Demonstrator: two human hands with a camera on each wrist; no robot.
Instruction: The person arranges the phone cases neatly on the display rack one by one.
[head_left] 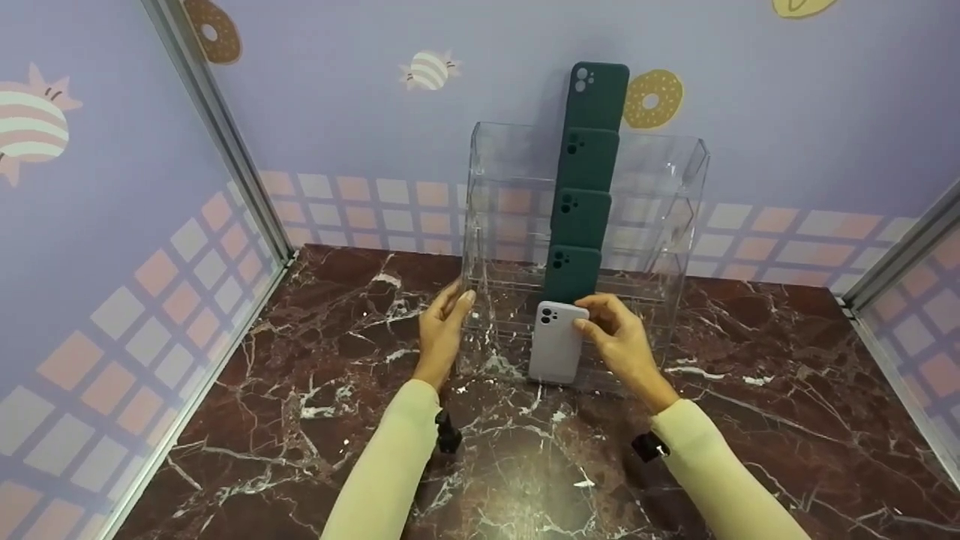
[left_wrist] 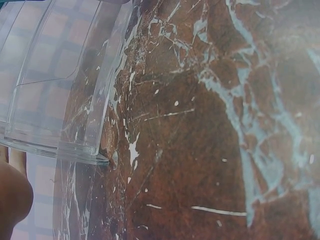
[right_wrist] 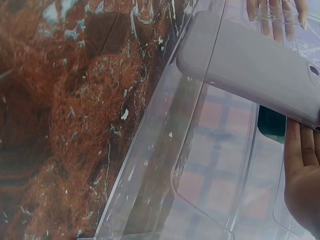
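My right hand (head_left: 619, 341) pinches the upper right corner of a pale grey phone case (head_left: 556, 356), which stands upright at the lowest tier of a clear tiered display rack (head_left: 694, 187). In the right wrist view, the lower end of the case (right_wrist: 197, 50) shows through the rack's clear front lip. Above it, several dark green phone cases (head_left: 589, 217) lean one per tier in a column. My left hand (head_left: 441, 337) rests against the rack's left side; its fairly straight fingers (right_wrist: 267, 20) show through the plastic.
The rack stands on a dark red marbled tabletop (head_left: 337, 450), close to a purple back wall (head_left: 360, 127) with printed sweets and tiles. Side panels with metal edge strips (head_left: 225, 127) border the table at left and right.
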